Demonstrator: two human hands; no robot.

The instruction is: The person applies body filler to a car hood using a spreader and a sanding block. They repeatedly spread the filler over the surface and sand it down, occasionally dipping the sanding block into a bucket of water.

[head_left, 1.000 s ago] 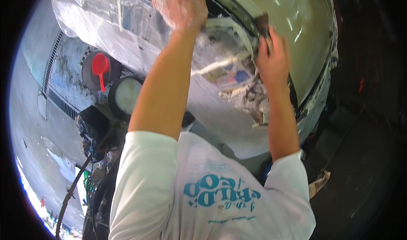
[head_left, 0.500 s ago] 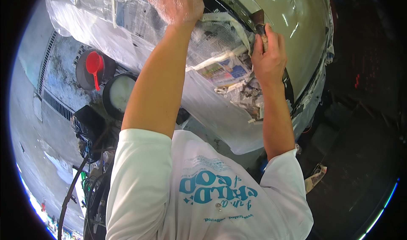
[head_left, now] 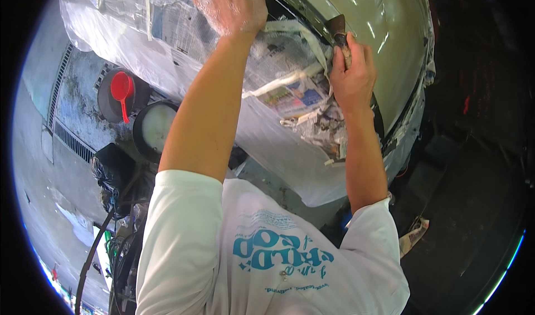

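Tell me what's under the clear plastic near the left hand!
Newspaper shows through the clear plastic. Whatever lies beneath the newspaper is covered, and the left hand blocks some of the view too.

Smooth, glossy panel (head_left: 393, 59), newspaper (crumpled, rough) (head_left: 323, 128), wrinkled plastic sheeting (head_left: 278, 148)

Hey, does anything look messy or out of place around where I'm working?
Yes: the newspaper just left of your right forearm looks crumpled and ragged, unlike the flatter sheets near your left hand.
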